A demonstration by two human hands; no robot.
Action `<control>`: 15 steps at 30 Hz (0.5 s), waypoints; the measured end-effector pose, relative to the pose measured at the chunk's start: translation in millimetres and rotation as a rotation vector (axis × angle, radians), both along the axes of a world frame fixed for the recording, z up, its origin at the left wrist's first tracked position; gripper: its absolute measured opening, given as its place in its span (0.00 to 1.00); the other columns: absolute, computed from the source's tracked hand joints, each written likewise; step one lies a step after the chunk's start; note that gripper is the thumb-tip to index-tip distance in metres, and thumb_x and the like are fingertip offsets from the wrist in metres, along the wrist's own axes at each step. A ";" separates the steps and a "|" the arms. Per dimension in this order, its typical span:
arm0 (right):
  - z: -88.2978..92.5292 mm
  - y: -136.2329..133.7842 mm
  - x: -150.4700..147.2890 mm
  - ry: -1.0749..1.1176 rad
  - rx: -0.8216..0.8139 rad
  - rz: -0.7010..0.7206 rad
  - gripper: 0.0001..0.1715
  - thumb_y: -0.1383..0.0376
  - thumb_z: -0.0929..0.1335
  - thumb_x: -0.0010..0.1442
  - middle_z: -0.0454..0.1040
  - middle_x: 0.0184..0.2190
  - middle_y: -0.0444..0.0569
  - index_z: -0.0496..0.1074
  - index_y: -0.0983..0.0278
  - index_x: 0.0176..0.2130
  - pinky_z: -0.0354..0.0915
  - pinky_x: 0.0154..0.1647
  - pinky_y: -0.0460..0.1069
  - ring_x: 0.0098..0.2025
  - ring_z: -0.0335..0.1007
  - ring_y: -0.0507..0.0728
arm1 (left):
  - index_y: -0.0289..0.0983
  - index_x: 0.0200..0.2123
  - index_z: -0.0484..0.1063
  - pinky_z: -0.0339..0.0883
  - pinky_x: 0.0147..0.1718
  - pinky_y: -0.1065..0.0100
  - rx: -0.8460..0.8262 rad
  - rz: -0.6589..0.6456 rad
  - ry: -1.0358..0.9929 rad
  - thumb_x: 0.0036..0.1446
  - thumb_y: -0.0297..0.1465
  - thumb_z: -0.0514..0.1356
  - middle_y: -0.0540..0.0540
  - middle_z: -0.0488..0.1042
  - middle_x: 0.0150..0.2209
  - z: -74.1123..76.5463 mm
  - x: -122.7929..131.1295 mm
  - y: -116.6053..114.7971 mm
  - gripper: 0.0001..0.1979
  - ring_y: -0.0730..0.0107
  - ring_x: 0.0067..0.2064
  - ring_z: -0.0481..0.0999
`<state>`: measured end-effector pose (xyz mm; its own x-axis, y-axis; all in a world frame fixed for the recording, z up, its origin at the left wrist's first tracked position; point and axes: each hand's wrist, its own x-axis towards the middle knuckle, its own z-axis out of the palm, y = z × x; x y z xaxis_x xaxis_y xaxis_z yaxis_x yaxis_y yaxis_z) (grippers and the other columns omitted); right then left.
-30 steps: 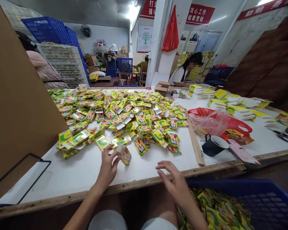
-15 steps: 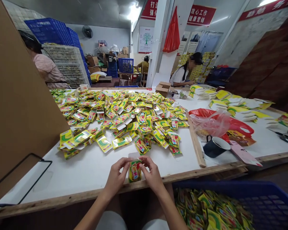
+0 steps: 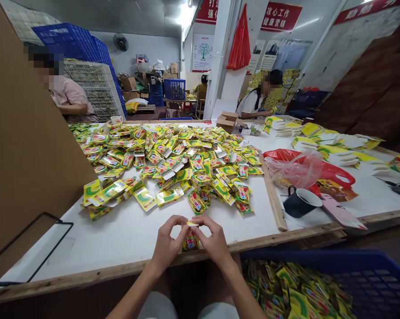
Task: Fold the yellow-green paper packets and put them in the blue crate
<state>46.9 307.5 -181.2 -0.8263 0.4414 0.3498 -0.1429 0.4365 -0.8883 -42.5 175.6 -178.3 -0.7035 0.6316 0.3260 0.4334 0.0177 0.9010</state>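
Upright at the table's front edge stands a small yellow, green and red printed packet box, its top end toward me. My left hand pinches the left side of its top flap between thumb and forefinger. On the right side, my right hand pinches the same flap, the thumbs nearly meeting. Fingers hide part of the box's top. Beyond my hands lies a wide heap of similar small boxes, several with white end flaps sticking out.
A blue basket of filled boxes sits below the table edge at right. A dark mug, red plastic bag and wooden strip lie right. A large cardboard sheet stands left. Two people work across the table.
The raised white top flap of the box is now folded down under my fingers and thumbs. Both hands have closed in over the box's top.
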 end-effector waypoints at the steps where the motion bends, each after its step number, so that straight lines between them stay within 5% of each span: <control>1: 2.6 -0.7 0.7 0.004 0.006 0.009 0.08 0.64 0.66 0.59 0.73 0.39 0.50 0.72 0.65 0.37 0.63 0.48 0.50 0.45 0.68 0.55 | 0.34 0.34 0.70 0.65 0.43 0.67 0.006 0.004 0.013 0.57 0.31 0.56 0.44 0.72 0.37 1.1 0.7 0.0 0.06 0.68 0.42 0.71; 8: 11.1 -1.3 -7.3 -0.094 0.036 -0.057 0.10 0.62 0.64 0.60 0.73 0.30 0.48 0.72 0.66 0.35 0.64 0.35 0.47 0.32 0.69 0.53 | 0.34 0.35 0.70 0.65 0.37 0.70 -0.034 0.072 -0.085 0.57 0.35 0.56 0.45 0.72 0.34 2.0 -2.5 5.9 0.09 0.70 0.36 0.71; 15: 6.3 0.4 -2.9 -0.049 -0.009 -0.012 0.09 0.63 0.64 0.60 0.73 0.32 0.48 0.72 0.65 0.35 0.65 0.38 0.47 0.36 0.70 0.54 | 0.34 0.37 0.71 0.66 0.42 0.68 0.039 0.005 -0.113 0.57 0.33 0.57 0.44 0.72 0.37 -7.4 -0.1 -0.1 0.08 0.68 0.41 0.71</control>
